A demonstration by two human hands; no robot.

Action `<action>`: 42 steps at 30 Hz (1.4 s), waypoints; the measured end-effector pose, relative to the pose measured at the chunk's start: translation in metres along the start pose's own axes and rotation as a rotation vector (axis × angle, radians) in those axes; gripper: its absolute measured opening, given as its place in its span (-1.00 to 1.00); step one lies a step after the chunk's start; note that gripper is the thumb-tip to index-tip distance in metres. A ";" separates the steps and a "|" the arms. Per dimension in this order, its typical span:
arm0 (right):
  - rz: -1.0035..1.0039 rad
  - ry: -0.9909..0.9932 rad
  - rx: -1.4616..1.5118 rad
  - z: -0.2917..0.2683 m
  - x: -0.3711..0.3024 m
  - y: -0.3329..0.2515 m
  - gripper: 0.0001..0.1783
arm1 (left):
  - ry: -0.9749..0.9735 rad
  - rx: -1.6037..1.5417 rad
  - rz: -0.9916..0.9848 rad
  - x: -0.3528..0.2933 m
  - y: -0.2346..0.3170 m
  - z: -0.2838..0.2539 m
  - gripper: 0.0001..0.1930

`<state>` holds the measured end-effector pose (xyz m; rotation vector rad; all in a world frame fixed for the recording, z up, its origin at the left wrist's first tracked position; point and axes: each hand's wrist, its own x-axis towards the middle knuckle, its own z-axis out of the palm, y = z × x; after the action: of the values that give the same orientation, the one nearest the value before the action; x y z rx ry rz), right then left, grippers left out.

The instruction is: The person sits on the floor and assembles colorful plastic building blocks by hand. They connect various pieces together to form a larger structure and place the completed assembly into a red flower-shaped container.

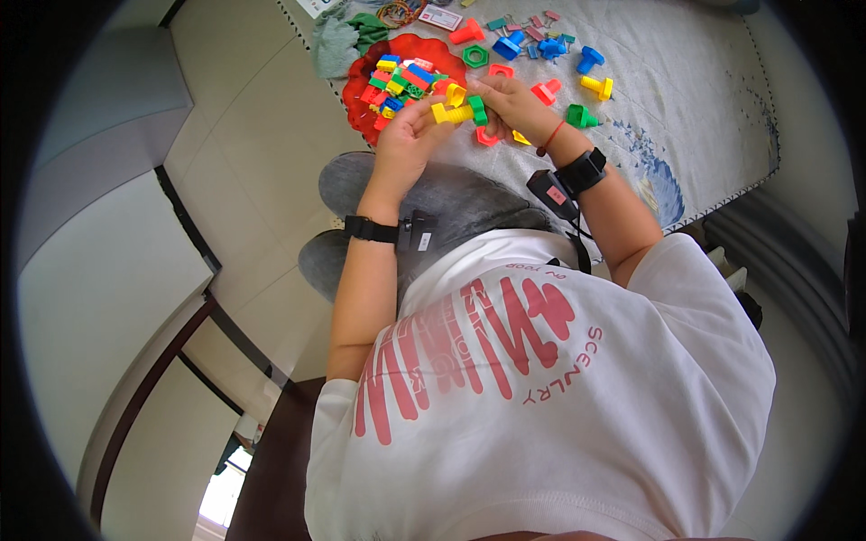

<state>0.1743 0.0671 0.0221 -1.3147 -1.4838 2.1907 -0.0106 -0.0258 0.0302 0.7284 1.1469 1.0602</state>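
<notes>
Between my two hands a yellow toy bolt lies sideways with a green toy nut at its right end. My left hand pinches the bolt by its yellow head. Around the green nut close the fingers of my right hand; its fingertips are partly hidden. Whether the nut sits on the thread or only against its end I cannot tell. Just beyond the bolt is a yellow nut. Red nuts and a yellow piece lie close under my right wrist.
A red scalloped bowl of colourful building bricks stands behind my left hand. Several toy bolts, such as a blue one and a green one, lie across the white tablecloth. Binder clips and a green cloth are farther back.
</notes>
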 end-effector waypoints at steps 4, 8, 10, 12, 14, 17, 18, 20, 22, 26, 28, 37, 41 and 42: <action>0.014 0.061 0.103 0.000 0.000 0.010 -0.42 | 0.005 0.002 -0.006 0.002 -0.001 0.000 -0.55; -0.054 0.022 0.111 0.001 -0.005 0.009 -0.39 | 0.038 0.021 -0.020 0.001 0.005 -0.002 -0.55; -0.051 -0.034 0.023 -0.007 0.000 0.014 -0.39 | 0.067 0.008 -0.007 0.001 0.004 -0.004 -0.57; 0.022 -0.056 0.003 -0.011 -0.002 0.012 -0.40 | 0.078 -0.004 0.008 0.001 0.003 -0.005 -0.58; -0.017 -0.005 -0.015 -0.007 -0.002 0.011 -0.39 | 0.070 -0.015 0.025 0.000 0.003 -0.005 -0.60; -0.157 0.097 -0.033 0.003 0.004 0.021 -0.36 | 0.073 -0.044 0.026 -0.001 0.005 -0.003 -0.60; -0.153 0.064 -0.038 0.001 0.007 0.023 -0.36 | 0.084 -0.027 0.027 -0.001 0.006 -0.003 -0.60; -0.142 0.069 -0.081 0.001 0.010 0.027 -0.36 | 0.105 0.007 0.031 -0.002 0.006 -0.003 -0.60; -0.129 0.145 -0.158 0.000 0.012 0.027 -0.37 | 0.104 0.033 0.040 0.000 0.000 -0.007 -0.60; -0.142 0.172 -0.029 0.017 0.003 0.021 -0.33 | 0.105 0.026 0.051 0.001 -0.008 -0.013 -0.60; -0.185 0.147 -0.001 0.013 0.012 0.034 -0.35 | 0.115 0.024 0.049 -0.002 -0.007 -0.015 -0.60; -0.137 0.063 0.046 0.022 0.016 0.037 -0.46 | 0.121 0.001 0.011 -0.006 -0.007 -0.018 -0.57; -0.153 0.026 0.026 0.025 0.010 0.031 -0.53 | 0.114 0.008 0.001 -0.007 -0.008 -0.015 -0.58; -0.159 0.045 0.021 0.025 0.010 0.030 -0.54 | 0.123 0.005 0.000 -0.007 -0.009 -0.016 -0.58</action>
<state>0.1588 0.0416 -0.0049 -1.1873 -1.4898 2.0581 -0.0235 -0.0369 0.0202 0.6748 1.2553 1.1150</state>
